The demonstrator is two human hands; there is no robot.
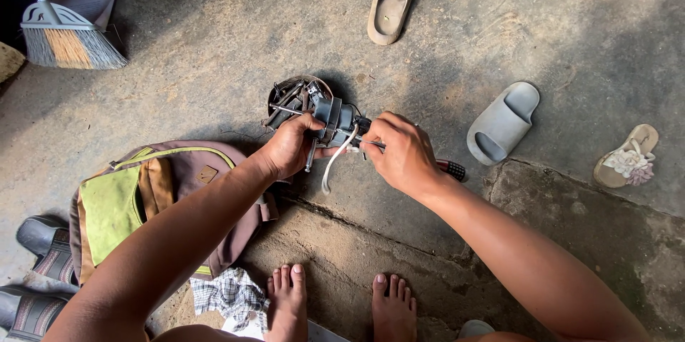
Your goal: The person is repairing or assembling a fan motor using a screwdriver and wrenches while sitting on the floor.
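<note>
Clasping the motor [330, 119], left hand [291, 146] hides its base; right hand [403, 153] pinches a screwdriver [448, 168]

Both forearms are bare from the lower corners of the frame to the wrists, with no sleeve, watch, bracelet or ring in sight. The left hand [291, 146] and the right hand [401, 153] wear no gloves, and the fingernails that show are short and unpainted. At the bottom centre of the frame both feet are bare, without sandals, toes spread, the toenails pale and unvarnished. No clothing is visible on the limbs.
</note>
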